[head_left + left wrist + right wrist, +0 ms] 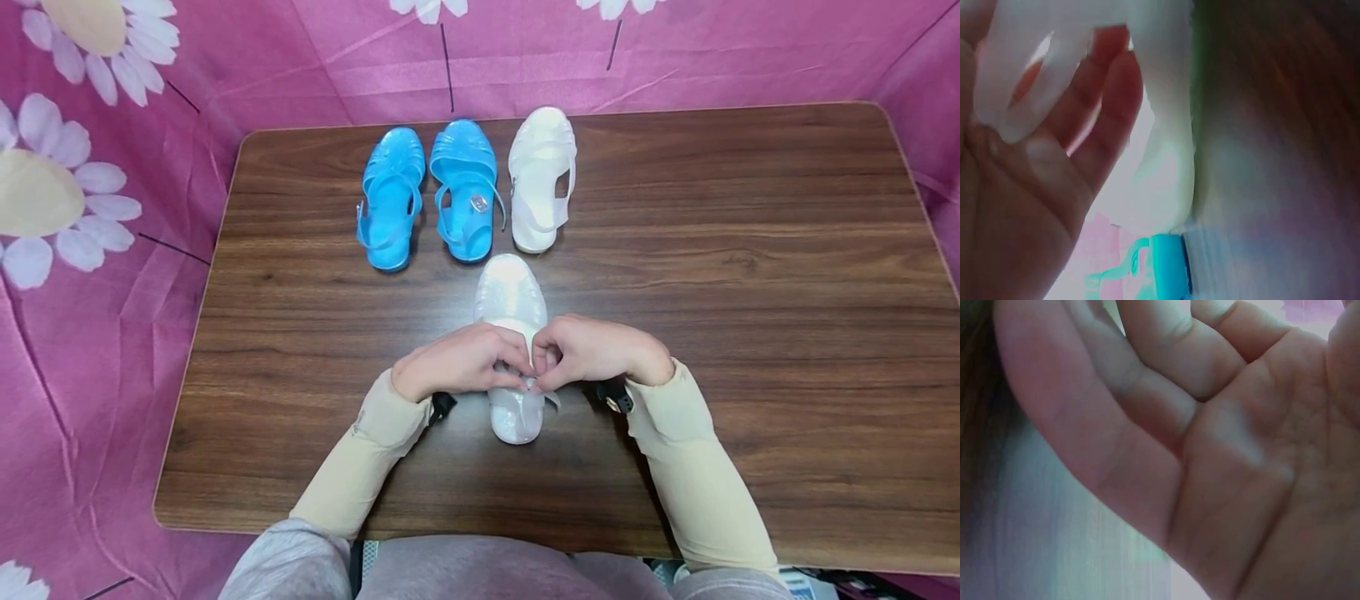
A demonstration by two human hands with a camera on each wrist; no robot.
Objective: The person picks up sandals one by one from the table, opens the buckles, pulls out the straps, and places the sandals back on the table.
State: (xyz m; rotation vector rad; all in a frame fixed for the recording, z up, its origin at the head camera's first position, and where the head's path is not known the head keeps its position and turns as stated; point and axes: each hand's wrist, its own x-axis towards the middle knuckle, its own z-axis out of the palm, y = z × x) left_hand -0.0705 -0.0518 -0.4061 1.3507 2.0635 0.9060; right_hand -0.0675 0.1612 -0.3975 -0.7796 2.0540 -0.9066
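A white, slightly see-through sandal [512, 292] lies toe away from me on the table, near its front edge. Over its heel part, my left hand [472, 360] and right hand [600, 350] meet fingertip to fingertip, pinching the ankle strap. The loose strap end [553, 400] sticks out to the right, below the right fingertips. Close up in the left wrist view, the pale strap [1063, 69] runs across the curled fingers [1116, 100], beside the sandal's side. In the right wrist view the fingers [1091, 425] curl inward, and the strap is hidden.
Beyond the hands stand two blue sandals, one on the left [392, 221] and one beside it [465, 150], then a second white sandal [542, 133]. All lie on the brown wood-grain table [750, 250]. Pink flowered cloth [300, 67] hangs around its back and sides.
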